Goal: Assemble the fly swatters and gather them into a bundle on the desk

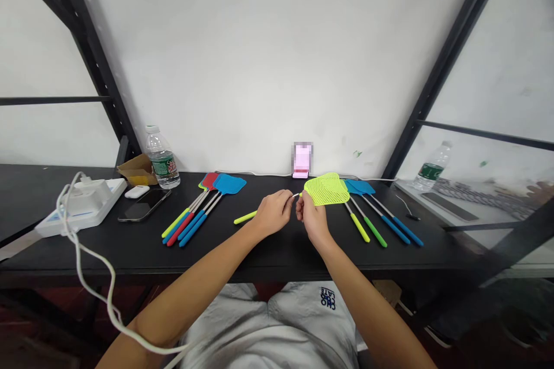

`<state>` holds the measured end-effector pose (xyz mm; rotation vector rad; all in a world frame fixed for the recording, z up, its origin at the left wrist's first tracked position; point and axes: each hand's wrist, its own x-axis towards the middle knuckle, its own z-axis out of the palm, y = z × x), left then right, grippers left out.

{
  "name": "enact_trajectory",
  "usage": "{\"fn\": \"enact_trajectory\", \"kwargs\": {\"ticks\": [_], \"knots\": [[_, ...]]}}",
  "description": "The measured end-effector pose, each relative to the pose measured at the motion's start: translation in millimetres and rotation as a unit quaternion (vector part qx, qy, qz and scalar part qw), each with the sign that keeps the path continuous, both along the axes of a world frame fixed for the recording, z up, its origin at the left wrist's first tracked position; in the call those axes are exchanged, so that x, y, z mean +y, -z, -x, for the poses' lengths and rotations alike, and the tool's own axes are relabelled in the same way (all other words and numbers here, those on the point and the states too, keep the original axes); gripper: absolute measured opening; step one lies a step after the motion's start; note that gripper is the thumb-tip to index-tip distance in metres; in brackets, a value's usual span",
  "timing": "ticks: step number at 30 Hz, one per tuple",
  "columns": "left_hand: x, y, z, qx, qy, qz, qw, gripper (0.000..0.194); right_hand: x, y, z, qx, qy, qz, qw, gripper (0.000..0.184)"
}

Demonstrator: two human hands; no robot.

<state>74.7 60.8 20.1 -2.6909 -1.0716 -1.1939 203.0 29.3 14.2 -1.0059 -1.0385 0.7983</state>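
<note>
A yellow fly swatter is held sideways above the black table, its perforated head to the right and its yellow grip pointing left. My left hand is closed around the shaft near the grip. My right hand pinches the base of the swatter's head. Between the two hands a short bit of thin metal shaft shows. On the right lies a fan of swatters with yellow, green and blue grips. Another group lies on the left, with a blue swatter head and a red swatter head on top.
Far left on the table are a white power strip with cables, a dark phone, a white case, a cardboard box and a water bottle. A lit phone leans on the back wall. Black frame posts stand at both sides.
</note>
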Motion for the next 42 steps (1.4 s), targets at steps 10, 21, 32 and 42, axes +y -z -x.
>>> {"fn": "enact_trajectory", "kwargs": {"ticks": [10,21,32,42], "knots": [[-0.8,1.4,0.1,-0.002,0.009,-0.006,1.000,0.023,-1.1,-0.4,1.4,-0.018,0.001,-0.019,1.000,0.036],[-1.1,3.3,0.8,-0.002,0.023,-0.019,1.000,0.022,2.2,2.9,-3.3,-0.027,0.001,0.012,1.000,0.035],[-1.3,3.2,0.5,-0.006,0.043,-0.016,0.999,0.022,-1.9,-0.9,-1.9,-0.066,-0.010,-0.008,0.998,0.035],[-1.5,2.7,1.2,-0.012,0.051,-0.009,0.999,0.023,-2.3,-1.8,-2.0,-0.092,-0.011,-0.014,0.996,0.036]]}}
